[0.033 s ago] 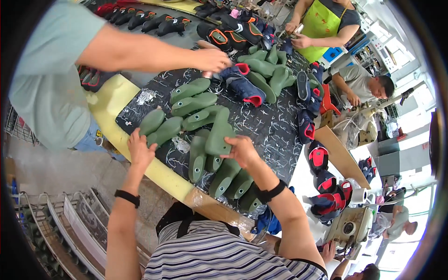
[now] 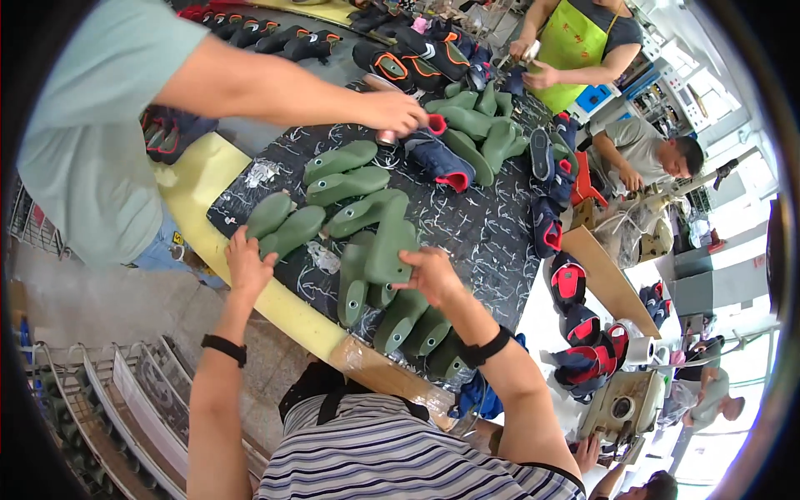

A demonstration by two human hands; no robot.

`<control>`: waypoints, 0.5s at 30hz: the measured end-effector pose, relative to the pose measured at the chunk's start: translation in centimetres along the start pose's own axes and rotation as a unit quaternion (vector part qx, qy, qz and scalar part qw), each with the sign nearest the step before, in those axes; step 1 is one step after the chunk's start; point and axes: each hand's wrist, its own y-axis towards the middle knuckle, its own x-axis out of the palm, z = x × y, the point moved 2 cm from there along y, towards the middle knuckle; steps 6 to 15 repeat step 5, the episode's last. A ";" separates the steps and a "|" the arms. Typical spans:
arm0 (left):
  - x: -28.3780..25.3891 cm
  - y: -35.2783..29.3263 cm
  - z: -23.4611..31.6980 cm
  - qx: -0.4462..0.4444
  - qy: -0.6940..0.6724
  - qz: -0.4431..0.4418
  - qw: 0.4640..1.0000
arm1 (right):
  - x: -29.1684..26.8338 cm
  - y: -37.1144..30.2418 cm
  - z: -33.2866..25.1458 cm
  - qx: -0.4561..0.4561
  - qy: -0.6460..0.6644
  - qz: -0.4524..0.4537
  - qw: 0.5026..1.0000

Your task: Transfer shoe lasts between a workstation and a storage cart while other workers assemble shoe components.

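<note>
Several green shoe lasts lie on the dark, scuffed tabletop [image 2: 487, 242]. My right hand [image 2: 432, 277] grips one green shoe last [image 2: 388, 250] by its near right end, thumb on top; this last stands tilted over its neighbours. My left hand [image 2: 248, 265] is at the table's left edge with fingers apart. Its fingertips meet the near ends of two lasts, the closer one [image 2: 293, 233] and the one behind it [image 2: 268, 213]. More lasts [image 2: 402, 321] lie beside my right wrist. Beyond them rests a navy and red shoe [image 2: 442, 160].
From the left a co-worker's hand [image 2: 393, 112] reaches across, beside the navy shoe. Another person in a green apron [image 2: 575, 54] works at the far side. Shoes with red linings [image 2: 568, 279] line the right. A wire rack [image 2: 125, 400] stands low at left.
The co-worker's arm has shifted right, and the navy shoe has moved slightly right. My left hand and the lasts by it have moved very slightly left; my right hand keeps its grip.
</note>
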 end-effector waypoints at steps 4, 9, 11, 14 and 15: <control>0.2 2.1 -3.1 -0.021 0.012 0.041 0.999 | 2.5 -2.8 1.8 0.055 0.006 -0.049 0.997; 0.6 2.7 -3.2 -0.016 0.009 0.044 0.999 | 3.4 -2.8 2.4 0.079 0.012 -0.073 0.994; 0.6 2.7 -3.2 -0.016 0.009 0.044 0.999 | 3.4 -2.8 2.4 0.079 0.012 -0.073 0.994; 0.6 2.7 -3.2 -0.016 0.009 0.044 0.999 | 3.4 -2.8 2.4 0.079 0.012 -0.073 0.994; 0.6 2.7 -3.2 -0.016 0.009 0.044 0.999 | 3.4 -2.8 2.4 0.079 0.012 -0.073 0.994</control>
